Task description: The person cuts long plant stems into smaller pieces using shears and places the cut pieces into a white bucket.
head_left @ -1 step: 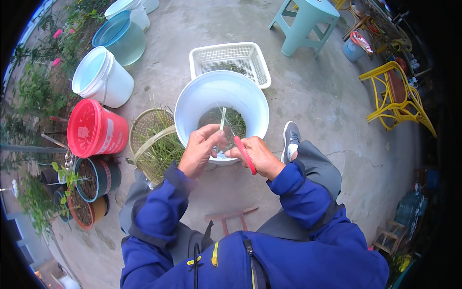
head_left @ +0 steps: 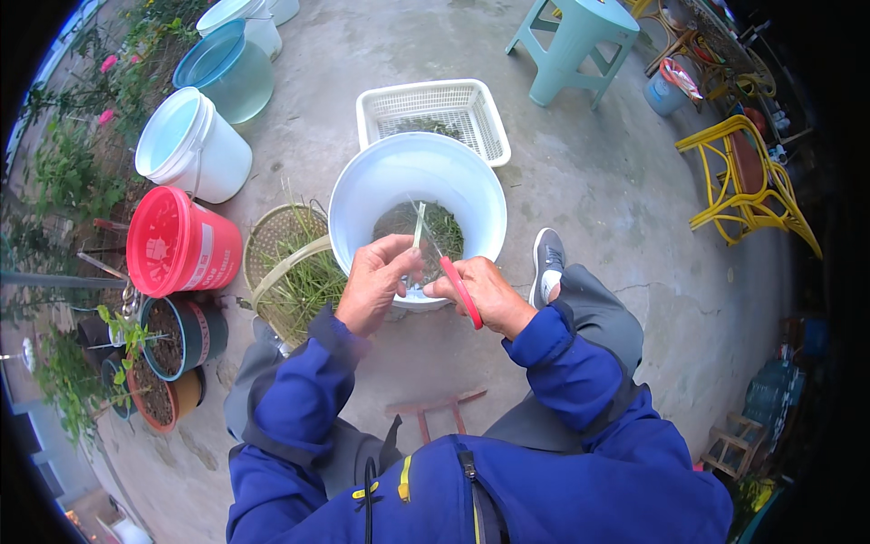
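Note:
My left hand (head_left: 381,276) pinches a pale green plant stalk (head_left: 419,225), which points up over the near part of a white bucket (head_left: 341,208). In my right hand (head_left: 487,292) are scissors with red handles (head_left: 462,292). Their blades slant up to the left, close beside the stalk; whether they touch it I cannot tell. Cut green pieces (head_left: 439,228) lie at the bottom of the bucket. To its left stands a woven basket (head_left: 268,238) with an arched handle, filled with long green stalks (head_left: 313,283).
Behind the bucket sits a white plastic crate (head_left: 494,136) with some greens. Along the left are a red bucket (head_left: 217,249), a white bucket (head_left: 222,163), a teal tub (head_left: 240,91) and plant pots (head_left: 204,334). A teal stool (head_left: 580,45) and a yellow-framed chair (head_left: 716,204) stand to the right.

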